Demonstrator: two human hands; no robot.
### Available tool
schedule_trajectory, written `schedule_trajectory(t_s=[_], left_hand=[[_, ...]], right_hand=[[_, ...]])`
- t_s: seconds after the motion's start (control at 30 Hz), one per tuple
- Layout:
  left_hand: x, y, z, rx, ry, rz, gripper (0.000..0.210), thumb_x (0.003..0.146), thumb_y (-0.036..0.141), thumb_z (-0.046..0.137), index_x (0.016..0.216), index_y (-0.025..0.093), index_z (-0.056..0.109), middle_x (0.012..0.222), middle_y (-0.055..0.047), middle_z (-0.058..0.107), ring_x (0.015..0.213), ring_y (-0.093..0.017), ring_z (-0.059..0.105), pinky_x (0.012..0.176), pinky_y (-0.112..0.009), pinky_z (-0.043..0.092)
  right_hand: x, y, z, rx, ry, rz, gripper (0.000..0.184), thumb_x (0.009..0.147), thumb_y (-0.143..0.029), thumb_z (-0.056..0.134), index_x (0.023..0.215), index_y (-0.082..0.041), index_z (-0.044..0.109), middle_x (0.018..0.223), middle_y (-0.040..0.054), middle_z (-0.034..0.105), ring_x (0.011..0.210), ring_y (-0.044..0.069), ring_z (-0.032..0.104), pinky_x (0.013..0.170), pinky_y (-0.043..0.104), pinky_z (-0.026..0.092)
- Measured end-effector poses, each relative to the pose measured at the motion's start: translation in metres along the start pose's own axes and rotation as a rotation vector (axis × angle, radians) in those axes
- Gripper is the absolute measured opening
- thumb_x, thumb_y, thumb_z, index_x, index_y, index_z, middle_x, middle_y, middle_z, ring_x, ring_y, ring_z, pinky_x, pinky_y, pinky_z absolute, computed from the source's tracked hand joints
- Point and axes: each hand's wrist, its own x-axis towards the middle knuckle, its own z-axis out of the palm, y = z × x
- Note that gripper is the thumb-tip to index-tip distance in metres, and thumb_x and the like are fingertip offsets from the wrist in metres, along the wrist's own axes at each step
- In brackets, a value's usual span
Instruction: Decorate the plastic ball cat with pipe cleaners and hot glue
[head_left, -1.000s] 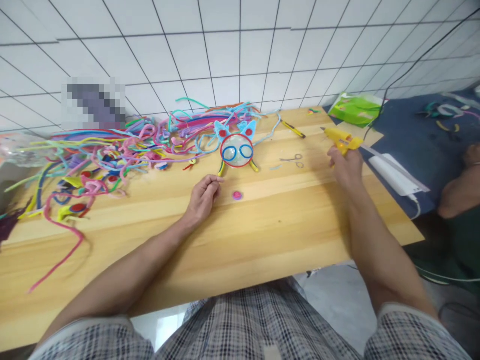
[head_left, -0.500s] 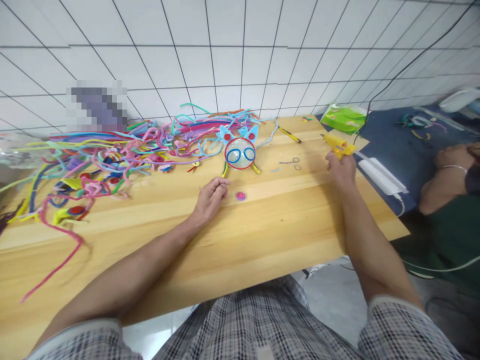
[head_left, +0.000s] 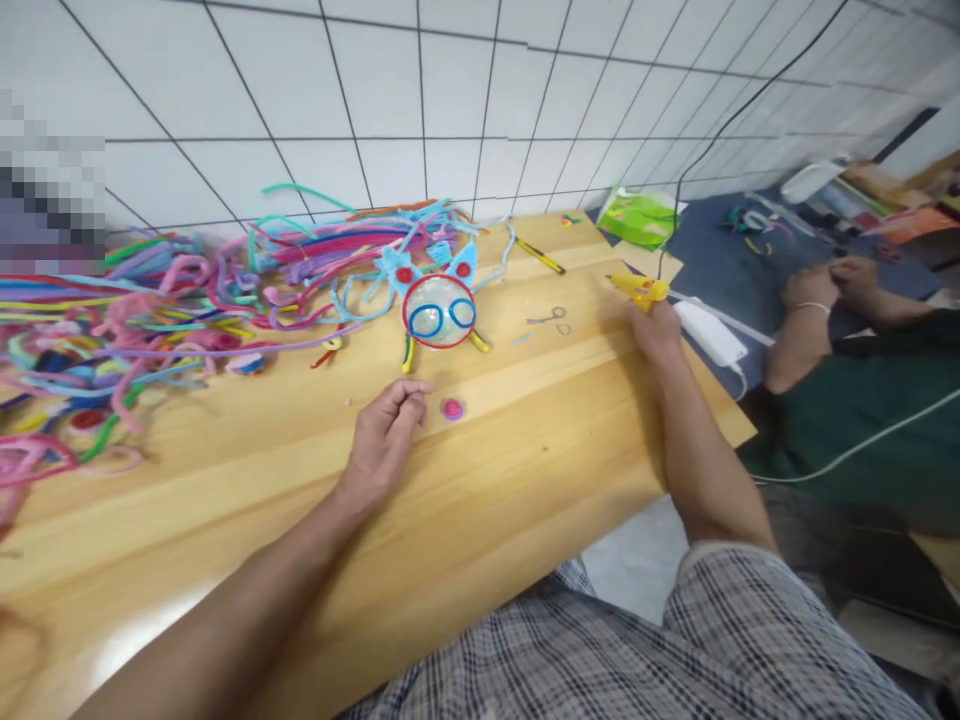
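A yellow hot glue gun (head_left: 639, 290) is gripped in my right hand (head_left: 656, 335), its nozzle toward the left above the table. My left hand (head_left: 386, 430) rests on the wood, fingers curled together, and I see nothing in it. Just right of its fingertips lies a small pink and purple coil disc (head_left: 452, 409). Behind that stands a round clear figure (head_left: 441, 315) with a red rim, blue eye rings, light-blue ears with red spots and yellow-green legs. Scissors (head_left: 553, 319) lie between the figure and my right hand.
Pipe cleaners (head_left: 202, 290) in many colours pile up at left and along the tiled wall. A yellow utility knife (head_left: 541, 255) and a green packet (head_left: 637, 217) lie at the back. At right are a white power strip (head_left: 712, 335) and another person's arms (head_left: 806, 320).
The view has turned rightward, so the table's things sit further left in it. My right hand keeps the glue gun; my left hand stays beside the coil disc.
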Motion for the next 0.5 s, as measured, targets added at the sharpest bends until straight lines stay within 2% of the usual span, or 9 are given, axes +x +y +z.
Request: schedule_trajectory(t_s=[0.13,0.23,0.3,0.5], left_hand=[[0.000,0.003,0.003,-0.003,-0.009,0.024,0.028,0.098,0.039,0.061,0.108,0.019,0.078,0.073,0.003,0.060,0.067,-0.015,0.053,0.068,-0.030,0.042],[0.002,0.002,0.003,0.026,-0.042,0.063,0.027,0.099,0.036,0.058,0.108,0.019,0.077,0.074,0.002,0.062,0.071,-0.017,0.057,0.071,-0.029,0.045],[0.004,0.001,0.002,0.054,-0.054,0.088,0.026,0.100,0.032,0.056,0.109,0.019,0.077,0.075,0.002,0.063,0.072,-0.017,0.058,0.073,-0.029,0.047],[0.010,0.000,0.002,0.127,-0.070,0.130,0.026,0.101,0.027,0.054,0.108,0.018,0.077,0.074,0.002,0.064,0.070,-0.016,0.058,0.071,-0.028,0.046]], right_hand=[[-0.011,-0.016,-0.009,-0.016,-0.088,0.022,0.048,0.109,-0.033,0.068,0.142,0.001,0.075,0.144,0.0312,0.076,0.132,0.032,0.073,0.103,0.040,0.046],[-0.016,-0.025,-0.015,-0.041,-0.121,0.037,0.056,0.108,-0.033,0.070,0.144,0.010,0.073,0.146,0.0420,0.072,0.138,0.039,0.071,0.100,0.046,0.045],[-0.018,-0.027,-0.019,-0.058,-0.120,0.033,0.061,0.108,-0.033,0.072,0.148,0.012,0.070,0.148,0.0450,0.069,0.140,0.041,0.071,0.099,0.047,0.045],[-0.022,-0.021,-0.026,-0.098,-0.139,-0.088,0.061,0.110,-0.039,0.071,0.151,0.005,0.070,0.144,0.0377,0.075,0.127,0.032,0.076,0.091,0.042,0.046]])
